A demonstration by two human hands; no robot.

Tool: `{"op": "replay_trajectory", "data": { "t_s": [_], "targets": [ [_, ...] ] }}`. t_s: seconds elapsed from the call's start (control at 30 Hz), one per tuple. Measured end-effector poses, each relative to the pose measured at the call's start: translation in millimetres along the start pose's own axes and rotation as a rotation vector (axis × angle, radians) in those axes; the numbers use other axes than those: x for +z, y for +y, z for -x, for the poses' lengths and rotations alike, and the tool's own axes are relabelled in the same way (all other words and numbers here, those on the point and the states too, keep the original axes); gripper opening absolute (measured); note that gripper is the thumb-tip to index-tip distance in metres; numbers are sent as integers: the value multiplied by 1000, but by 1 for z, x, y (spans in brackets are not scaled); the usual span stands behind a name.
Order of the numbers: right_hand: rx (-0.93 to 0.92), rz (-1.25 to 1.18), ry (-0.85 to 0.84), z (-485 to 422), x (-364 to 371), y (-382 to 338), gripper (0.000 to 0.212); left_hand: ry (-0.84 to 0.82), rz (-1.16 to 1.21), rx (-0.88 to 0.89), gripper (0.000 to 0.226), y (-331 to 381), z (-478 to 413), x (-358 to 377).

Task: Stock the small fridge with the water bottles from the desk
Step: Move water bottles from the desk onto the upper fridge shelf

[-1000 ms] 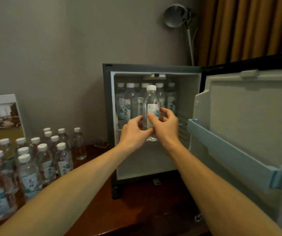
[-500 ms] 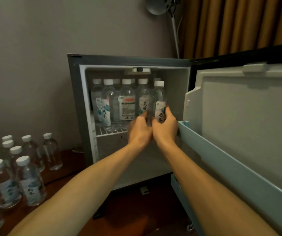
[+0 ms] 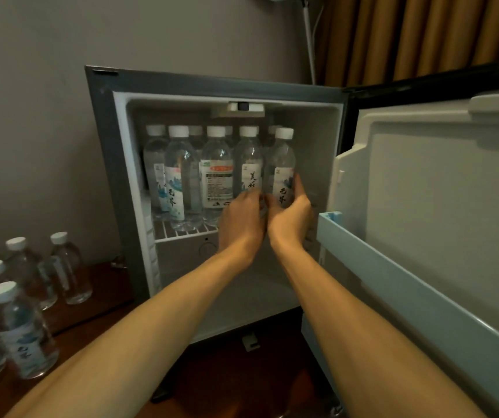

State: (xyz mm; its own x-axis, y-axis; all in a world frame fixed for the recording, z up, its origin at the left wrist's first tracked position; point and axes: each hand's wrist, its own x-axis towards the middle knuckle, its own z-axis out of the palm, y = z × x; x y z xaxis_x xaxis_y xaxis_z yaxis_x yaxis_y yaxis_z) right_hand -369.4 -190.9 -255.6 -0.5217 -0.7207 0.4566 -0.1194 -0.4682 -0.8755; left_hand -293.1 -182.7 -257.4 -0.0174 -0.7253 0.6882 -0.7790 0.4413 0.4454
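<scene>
The small fridge (image 3: 106, 152) stands open on the desk, its upper wire shelf (image 3: 178, 232) packed with several white-capped water bottles. At the right end of the front row stands one clear water bottle (image 3: 282, 164). My right hand (image 3: 292, 217) curls round its lower part from the right. My left hand (image 3: 242, 220) is close beside it, fingers at the bottle's base on the left; whether they grip is hidden. More water bottles (image 3: 16, 324) stand on the desk at the left.
The fridge door (image 3: 441, 212) hangs open on the right, with a pale blue door shelf (image 3: 393, 267) jutting toward me. A dark wooden desk (image 3: 236, 378) lies below. A lamp pole (image 3: 310, 40) and brown curtains (image 3: 423, 34) are behind.
Both hands have carried the bottle from in front of the fridge onto the right end of the upper shelf. My view has moved closer to the fridge.
</scene>
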Motion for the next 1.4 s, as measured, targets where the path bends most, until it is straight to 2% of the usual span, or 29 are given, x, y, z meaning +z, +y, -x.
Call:
{"op": "replay_trajectory", "data": {
  "t_s": [0.2,0.4,0.7,0.8,0.93,1.0,1.13,1.27,1.4],
  "targets": [
    [2,56,-14,-12,8,9,64,8,97,9,21,-13,-6,1],
    [55,100,-92,-20,8,20,50,-75,124,82,17,-22,-5,3],
    [58,216,-107,-20,8,19,38,-144,120,24,20,-17,6,-14],
    [86,268,-77,-2,9,23,49,-155,113,-9,21,-18,15,-30],
    [-40,361,-35,33,-5,24,51,-154,58,-7,23,-26,33,-57],
    [-30,353,-51,50,-12,20,51,-161,7,-16,20,-30,43,-72],
    [-49,317,-178,89,-14,8,39,-144,-53,-88,23,-41,76,-105],
    [-192,333,-327,135,2,-2,25,-85,-130,-152,20,-62,115,-138],
    [-332,312,-492,189,30,-9,16,-81,-285,-118,24,-92,153,-183]
  ]
}}
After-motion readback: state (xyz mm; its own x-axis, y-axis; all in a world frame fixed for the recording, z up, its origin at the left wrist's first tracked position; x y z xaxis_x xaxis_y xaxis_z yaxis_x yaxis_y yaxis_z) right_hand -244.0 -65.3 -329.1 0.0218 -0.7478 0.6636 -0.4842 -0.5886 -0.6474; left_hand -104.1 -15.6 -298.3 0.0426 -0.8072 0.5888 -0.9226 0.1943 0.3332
